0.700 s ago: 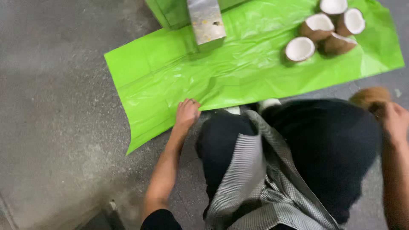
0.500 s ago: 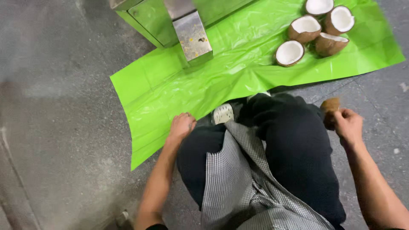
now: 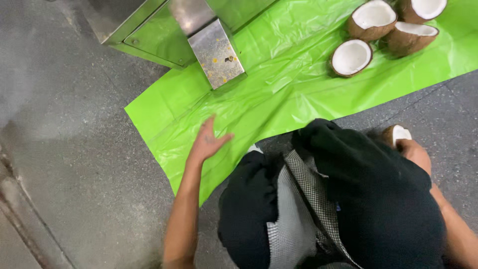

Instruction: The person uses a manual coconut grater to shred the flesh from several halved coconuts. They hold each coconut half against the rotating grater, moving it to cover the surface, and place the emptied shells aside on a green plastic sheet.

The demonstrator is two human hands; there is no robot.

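Coconut halves: five (four on green sheet (image 3: pixel 279 94), one (image 3: pixel 396 134) off it). Metal machine (image 3: pixel 199 35): one.

We see our left hand (image 3: pixel 208 142) spread flat over the green plastic sheet (image 3: pixel 279 94), with bare sheet all around it: open room toward twelve and two o'clock. At eleven to twelve o'clock the metal chute (image 3: pixel 216 52) of the green machine (image 3: pixel 159 35) juts down onto the sheet and blocks that way. Toward two o'clock, well apart, four coconut halves (image 3: pixel 351 57) cluster together, with a free strip of sheet between them and our knees (image 3: pixel 338 164). Our knees fill the middle and wall off one hand from the other. Our right hand (image 3: pixel 413 152), at three o'clock, is on a coconut half (image 3: pixel 396 134) on the grey floor (image 3: pixel 64 149), which lies open at nine o'clock.
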